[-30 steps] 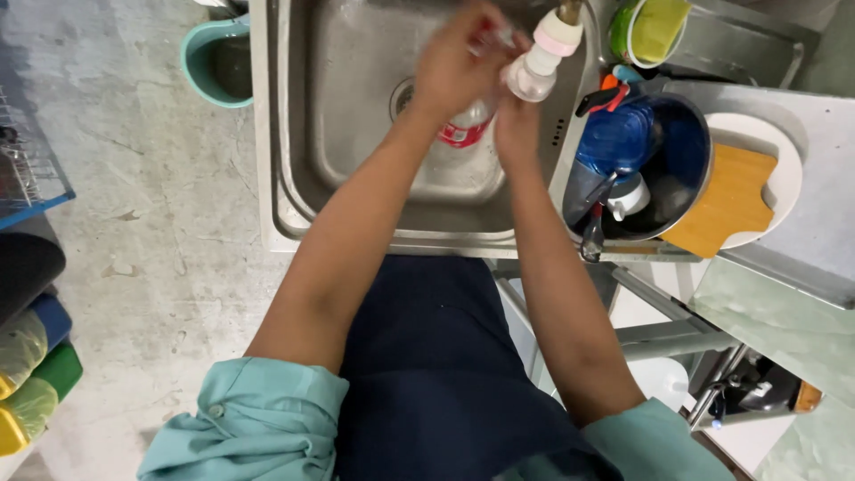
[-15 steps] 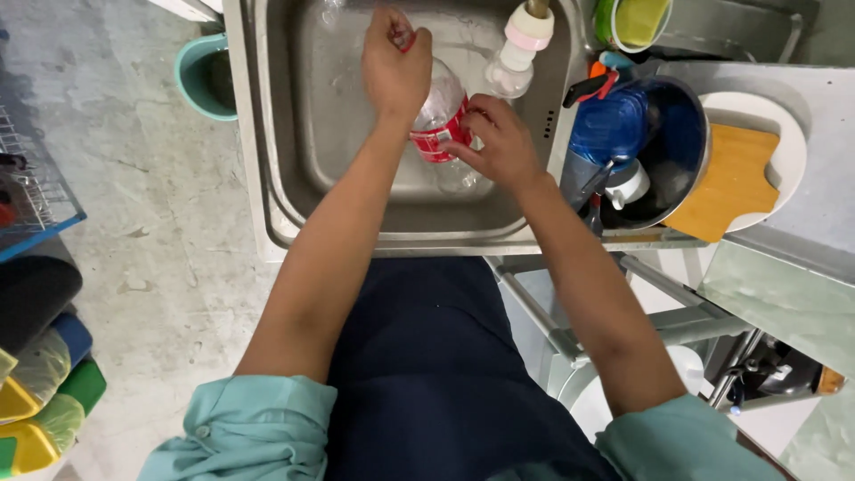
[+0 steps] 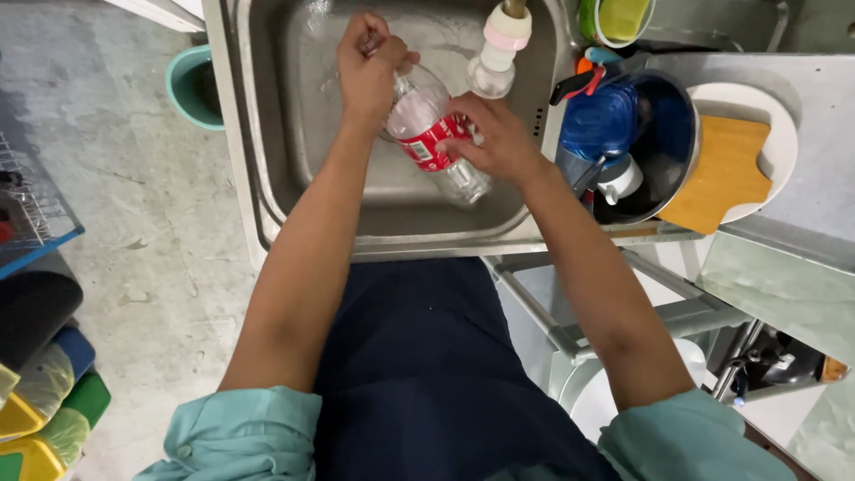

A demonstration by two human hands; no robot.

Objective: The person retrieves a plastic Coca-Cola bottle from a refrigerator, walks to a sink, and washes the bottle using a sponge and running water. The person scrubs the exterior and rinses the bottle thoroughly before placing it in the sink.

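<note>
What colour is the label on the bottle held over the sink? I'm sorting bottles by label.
Red, with some white print, on a clear plastic bottle; the head view shows it.

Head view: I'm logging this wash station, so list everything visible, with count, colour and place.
plastic bottle: one, clear with red label, over the sink, held tilted
sink: one, steel, top centre
tap nozzle: one, white and pink, above the sink
pot: one, dark blue inside, right of the sink, holding blue items
cutting board: one, wooden, on a white plate
bucket: one, teal, on the floor
left hand: at the bottle's upper end
right hand: fingers round the label
</note>
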